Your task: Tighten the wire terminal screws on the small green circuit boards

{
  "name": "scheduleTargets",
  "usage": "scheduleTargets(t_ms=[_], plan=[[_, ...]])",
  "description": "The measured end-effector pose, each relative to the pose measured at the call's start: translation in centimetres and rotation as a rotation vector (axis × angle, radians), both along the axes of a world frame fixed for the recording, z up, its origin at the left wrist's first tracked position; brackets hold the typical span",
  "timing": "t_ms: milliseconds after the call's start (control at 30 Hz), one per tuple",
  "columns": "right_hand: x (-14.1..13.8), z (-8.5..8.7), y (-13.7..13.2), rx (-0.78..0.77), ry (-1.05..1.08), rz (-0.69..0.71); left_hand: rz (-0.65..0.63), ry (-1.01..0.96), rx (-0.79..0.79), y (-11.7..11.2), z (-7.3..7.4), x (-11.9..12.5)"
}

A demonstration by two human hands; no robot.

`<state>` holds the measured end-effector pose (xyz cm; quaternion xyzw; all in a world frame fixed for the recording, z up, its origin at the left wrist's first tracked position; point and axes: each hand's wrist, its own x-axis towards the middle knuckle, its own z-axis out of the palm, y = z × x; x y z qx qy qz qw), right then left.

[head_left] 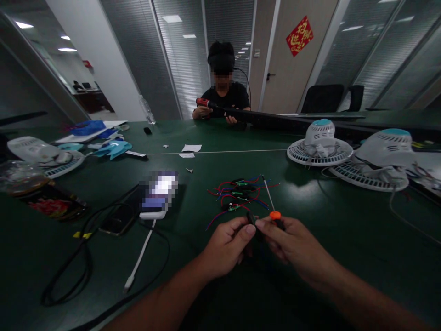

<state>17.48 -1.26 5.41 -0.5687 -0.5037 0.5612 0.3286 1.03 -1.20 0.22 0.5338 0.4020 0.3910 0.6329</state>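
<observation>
Fingertips of my left hand (229,241) pinch a small dark part (251,218), whose exact kind I cannot make out. My right hand (292,239) touches that part's right side with thumb and forefinger. It also holds a screwdriver (275,215) with an orange and black handle, the thin shaft slanting up and away over the table. Just beyond both hands lies a loose group of small green circuit boards (238,196) with red and blue wires. The underside of the dark part is hidden by my fingers.
On the left are a phone (159,195) with a white cable, black cables, and a drink bottle (44,195). White fan heads (320,145) stand at right. Paper scraps (191,148) lie mid-table. Across the table (206,133), a person holds a red power drill (204,102) against a long black bar.
</observation>
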Motion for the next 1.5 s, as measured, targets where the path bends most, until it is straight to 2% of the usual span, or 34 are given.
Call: scheduleTargets(t_ms=[133, 233, 300, 500, 667, 867, 1033, 1200, 1333, 1500], plan=[[-1.0, -0.6, 0.4, -0.084, 0.102, 0.008, 0.156, -0.064, -0.002, 0.3, 0.3, 0.0], [-0.5, -1.1, 0.4, -0.068, 0.126, -0.026, 0.279, -0.099, 0.037, 0.5, 0.6, 0.1], [0.2, -1.6, 0.3, -0.035, 0.123, -0.059, 0.317, -0.117, 0.032, 0.6, 0.7, 0.0], [2.7, -3.3, -0.8, 0.071, 0.12, -0.071, 0.315, -0.217, -0.048, 1.0, 0.2, -0.4], [4.0, -2.6, -1.0, 0.144, 0.096, -0.037, 0.328, -0.238, -0.094, 1.1, 0.1, -0.7], [4.9, -1.1, -1.0, 0.569, -0.295, 0.086, 0.273, -0.361, -0.169, 0.9, 0.5, -0.6], [4.6, -1.2, -1.8, 0.727, -0.345, 0.116, 0.245, -0.379, -0.242, 1.2, 0.1, -0.8], [4.2, -1.4, -2.1, 0.732, -0.327, 0.146, 0.266, -0.334, -0.234, 1.2, 0.4, -0.7], [4.2, -1.3, -1.8, 0.677, -0.351, 0.098, 0.248, -0.303, -0.202, 1.0, 0.4, -0.6], [4.5, -1.2, -1.3, 0.596, -0.399, 0.039, 0.264, -0.163, -0.112, 0.8, -0.3, -0.4]])
